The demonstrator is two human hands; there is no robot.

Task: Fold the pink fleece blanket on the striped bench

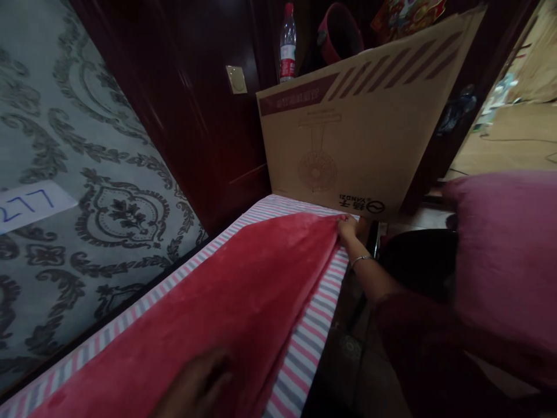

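A red, soft-looking blanket [235, 278] lies folded lengthwise over a striped sheet [300, 360] in pink, grey and white. At the far right corner, my right hand [348, 227] is closed on the edge of the blanket, pulling a few creases into it. A bracelet circles that wrist. My left hand [195, 383] is low in the view, over the near part of the blanket. Motion blurs it, and its fingers look partly bent. Whether it touches or holds the cloth I cannot tell.
A large cardboard box [361, 133] with a fan drawing stands at the far end, a plastic bottle [288, 46] behind it. Patterned wall [126, 209] runs along the left. A pink cushion-like thing [505, 249] is at the right, near a black seat [418, 255].
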